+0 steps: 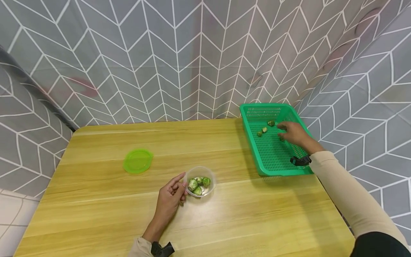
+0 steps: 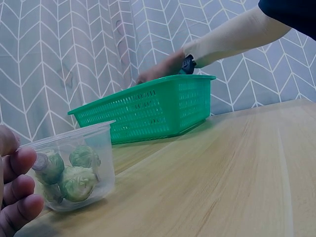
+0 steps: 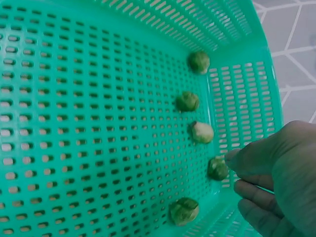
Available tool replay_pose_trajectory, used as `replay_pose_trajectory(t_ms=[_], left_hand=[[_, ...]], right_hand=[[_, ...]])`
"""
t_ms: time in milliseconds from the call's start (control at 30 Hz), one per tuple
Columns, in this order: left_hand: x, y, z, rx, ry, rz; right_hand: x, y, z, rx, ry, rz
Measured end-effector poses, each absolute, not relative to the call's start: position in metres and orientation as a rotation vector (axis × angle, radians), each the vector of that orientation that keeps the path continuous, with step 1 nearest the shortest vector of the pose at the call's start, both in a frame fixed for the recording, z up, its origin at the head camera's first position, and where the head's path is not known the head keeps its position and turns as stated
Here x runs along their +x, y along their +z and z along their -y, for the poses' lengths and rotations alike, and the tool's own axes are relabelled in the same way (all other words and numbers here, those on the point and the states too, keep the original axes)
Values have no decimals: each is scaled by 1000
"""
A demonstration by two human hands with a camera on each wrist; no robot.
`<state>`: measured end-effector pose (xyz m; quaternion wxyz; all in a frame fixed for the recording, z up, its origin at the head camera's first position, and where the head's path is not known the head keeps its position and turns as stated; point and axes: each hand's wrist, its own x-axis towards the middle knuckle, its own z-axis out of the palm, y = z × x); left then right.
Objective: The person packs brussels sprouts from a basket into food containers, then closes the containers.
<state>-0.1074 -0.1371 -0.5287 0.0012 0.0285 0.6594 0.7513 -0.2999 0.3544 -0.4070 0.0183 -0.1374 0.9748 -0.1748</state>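
Observation:
My left hand (image 1: pixel 169 196) holds the left side of a clear plastic container (image 1: pixel 213 182), its thumb and fingers at the rim. Several Brussels sprouts (image 2: pixel 79 183) lie inside the container, seen through its wall in the left wrist view. Over the green plastic basket (image 1: pixel 257 157), my right hand (image 1: pixel 294 134) reaches down with fingers spread apart and nothing between them. Its thumb is close beside a Brussels sprout (image 3: pixel 218 169) on the basket floor; whether they touch I cannot tell. More sprouts lie along the same side, among them a paler sprout (image 3: pixel 202 133).
A bright green round lid (image 1: pixel 138 161) lies flat on the wooden table (image 1: pixel 96 214), left of the container. Behind the table hangs a grey patterned curtain (image 1: pixel 179 64), and the basket stands near it at the back right. The basket's raised walls surround the loose sprouts.

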Motion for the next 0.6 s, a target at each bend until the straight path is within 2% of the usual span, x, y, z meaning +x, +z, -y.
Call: replay_pose_trajectory(t_ms=[600], left_hand=[[-107, -528, 137, 88, 2358, -2064]], right_hand=[[-303, -428, -375, -387, -447, -3037]])
